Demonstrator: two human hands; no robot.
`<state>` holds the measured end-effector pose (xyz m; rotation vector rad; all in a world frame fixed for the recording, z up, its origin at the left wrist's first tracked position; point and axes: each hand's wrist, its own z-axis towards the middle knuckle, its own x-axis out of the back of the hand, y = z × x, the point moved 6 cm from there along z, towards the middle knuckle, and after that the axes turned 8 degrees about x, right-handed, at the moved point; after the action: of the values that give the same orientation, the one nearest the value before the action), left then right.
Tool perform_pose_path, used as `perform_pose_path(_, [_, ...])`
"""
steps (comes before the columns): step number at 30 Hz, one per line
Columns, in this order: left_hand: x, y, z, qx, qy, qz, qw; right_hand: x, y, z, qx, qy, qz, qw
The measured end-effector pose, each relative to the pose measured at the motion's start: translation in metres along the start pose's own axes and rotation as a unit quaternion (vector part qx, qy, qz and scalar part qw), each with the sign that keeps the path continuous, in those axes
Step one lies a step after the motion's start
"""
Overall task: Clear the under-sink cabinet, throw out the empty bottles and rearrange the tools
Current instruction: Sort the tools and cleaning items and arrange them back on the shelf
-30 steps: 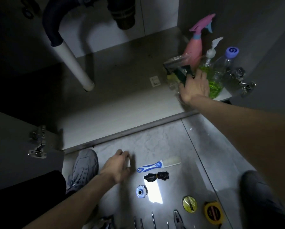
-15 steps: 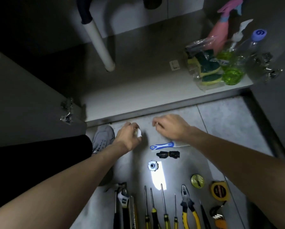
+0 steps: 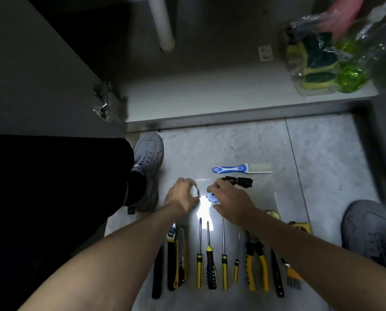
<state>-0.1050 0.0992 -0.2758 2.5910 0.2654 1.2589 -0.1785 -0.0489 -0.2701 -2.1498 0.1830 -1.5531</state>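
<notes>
Hand tools lie in a row on the tiled floor: a utility knife point(image 3: 180, 261), three yellow-black screwdrivers point(image 3: 208, 263) and yellow pliers point(image 3: 255, 263). My left hand point(image 3: 180, 196) pinches a small white object point(image 3: 195, 191) just above the row. Beside it, my right hand point(image 3: 231, 199) curls its index finger and thumb round a small blue-white round part point(image 3: 211, 197) on the floor. A black fitting point(image 3: 241, 182) and a blue-white scraper point(image 3: 232, 169) lie just beyond. The cabinet floor point(image 3: 210, 95) holds a bag of sponges point(image 3: 310, 61), a green bottle point(image 3: 349, 78) and a pink spray bottle point(image 3: 344, 14).
A white drain pipe point(image 3: 162, 25) comes down at the cabinet's back. The open door point(image 3: 41, 75) with its hinge point(image 3: 102, 104) stands at the left. My grey shoes point(image 3: 148, 162) point(image 3: 371, 232) flank the tools. A bright light patch point(image 3: 206, 212) falls on the floor tiles.
My right hand left the sponge bag in the cabinet and came down to the round part on the floor. My left hand kept the white object. The view tilted down.
</notes>
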Motion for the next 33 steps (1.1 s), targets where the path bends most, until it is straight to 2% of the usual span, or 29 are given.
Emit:
perform_pose_path(3, [-0.002,0.003,0.003,-0.009,0.001,-0.006,1.0,0.0,-0.003,0.002,-0.01,0.025,-0.036,0.999])
perform_pose_path(7, [0.004,0.009,0.007,-0.019,0.007,-0.003,1.0,0.009,0.002,0.001,-0.005,0.081,0.025,0.996])
perform_pose_path(12, [0.023,0.025,0.014,-0.039,0.038,-0.015,0.998,0.046,0.015,-0.003,-0.01,0.207,0.025,0.978])
perform_pose_path(18, [0.056,0.061,0.033,-0.078,0.08,-0.026,0.993,0.093,0.06,0.003,-0.089,0.19,0.075,0.975])
perform_pose_path(21, [0.084,0.101,0.044,-0.133,0.106,-0.028,0.985,0.128,0.089,0.008,-0.138,0.231,0.095,0.958])
perform_pose_path(26, [0.139,0.199,0.076,-0.249,0.134,-0.009,0.959,0.199,0.135,0.02,-0.191,0.351,0.104,0.911])
perform_pose_path(33, [0.146,0.308,0.15,-0.328,0.125,0.04,0.935,0.227,0.188,0.054,-0.278,0.389,0.132,0.868])
